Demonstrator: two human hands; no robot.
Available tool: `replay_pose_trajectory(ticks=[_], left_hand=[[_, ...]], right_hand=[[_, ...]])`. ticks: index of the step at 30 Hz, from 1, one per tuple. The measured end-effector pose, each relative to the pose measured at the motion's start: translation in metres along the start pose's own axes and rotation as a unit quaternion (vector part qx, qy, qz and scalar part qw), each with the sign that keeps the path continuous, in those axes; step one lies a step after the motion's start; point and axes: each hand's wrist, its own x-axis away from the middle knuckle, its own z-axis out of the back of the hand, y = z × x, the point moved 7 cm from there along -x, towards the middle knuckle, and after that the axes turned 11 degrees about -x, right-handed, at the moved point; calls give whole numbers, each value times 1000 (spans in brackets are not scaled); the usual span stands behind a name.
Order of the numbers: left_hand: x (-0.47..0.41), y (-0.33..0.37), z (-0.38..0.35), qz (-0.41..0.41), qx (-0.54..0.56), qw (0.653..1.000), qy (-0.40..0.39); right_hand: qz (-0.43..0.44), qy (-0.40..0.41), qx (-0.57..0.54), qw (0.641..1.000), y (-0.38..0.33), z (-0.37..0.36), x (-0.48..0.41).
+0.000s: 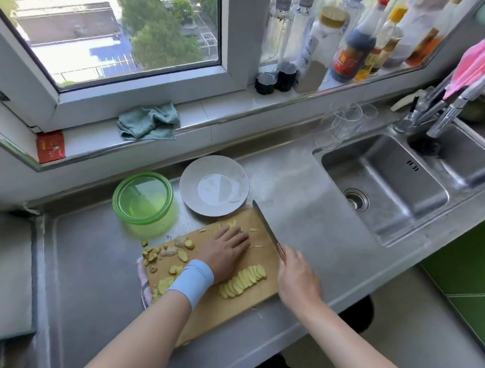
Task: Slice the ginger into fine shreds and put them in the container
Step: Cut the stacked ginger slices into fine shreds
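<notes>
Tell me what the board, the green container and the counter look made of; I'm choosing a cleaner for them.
Board: likely wood or bamboo, matte tan with faint grain.
Container: probably plastic, glossy translucent green; the counter shows through it.
Counter: apparently stainless steel, brushed grey with dull reflections, matching the sink.

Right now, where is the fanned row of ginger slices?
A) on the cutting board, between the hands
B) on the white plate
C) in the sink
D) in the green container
A: the ginger slices lie on the cutting board, between the flat left hand and the right hand gripping the knife.
</notes>
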Motion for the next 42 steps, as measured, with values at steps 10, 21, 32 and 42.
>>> replay_pose_trajectory(ticks=[10, 21, 32, 42], left_hand=[[60, -31, 18, 140, 170, 950, 220], [121, -33, 18, 409, 325, 806, 277], [138, 3, 27, 499, 313, 766, 257], [93, 46, 14, 425, 270, 856, 116]], right_hand=[[50, -40, 28, 998, -17, -18, 14], [167, -158, 82, 970, -14, 29, -30], [235, -257, 135, 928, -50, 17, -91], [276, -248, 120, 921, -51, 23, -96]])
